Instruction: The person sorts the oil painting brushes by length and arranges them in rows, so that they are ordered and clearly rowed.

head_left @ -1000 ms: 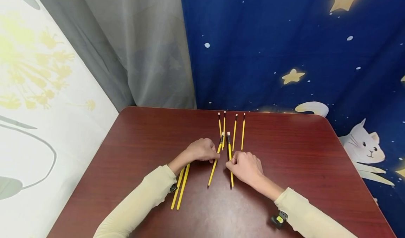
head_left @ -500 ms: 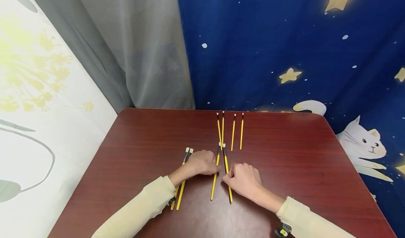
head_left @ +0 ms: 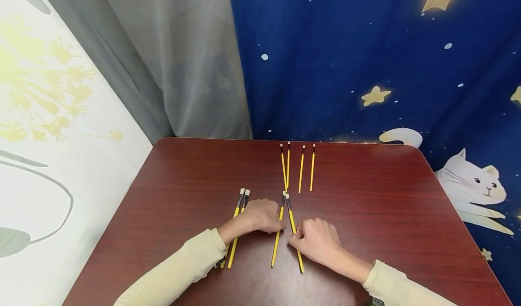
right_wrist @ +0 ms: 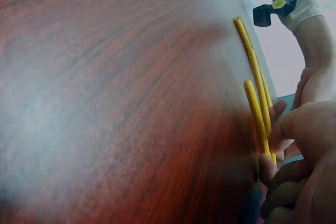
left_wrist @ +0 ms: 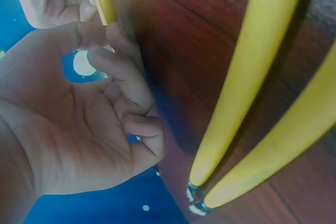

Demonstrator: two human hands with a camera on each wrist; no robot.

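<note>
Two thin yellow paintbrushes are being handled near the middle of the dark red surface (head_left: 366,206), a little toward the near edge. The left brush (head_left: 278,236) is pinched at the middle of its handle by the fingertips of the left hand (head_left: 260,215). The right brush (head_left: 294,233) is pinched in the same way by the right hand (head_left: 317,240). Both hands are curled, with the fingers closed round the handles. The two brushes lie flat, and their bristle ends point to the far side, very close together, while the near ends are spread apart.

Another pair of brushes (head_left: 236,233) is seen to the left, partly under the left wrist. Four more brushes (head_left: 299,168) are laid in a row at the far edge.

The brushes are judged to be light and stiff, with smooth lacquered handles that can slip or roll easily on the polished surface. A hold at the middle of the handle is considered best, because the balance is kept there; the bristles and the ferrule should not be pressed, as the hair is probably soft and can be bent.
</note>
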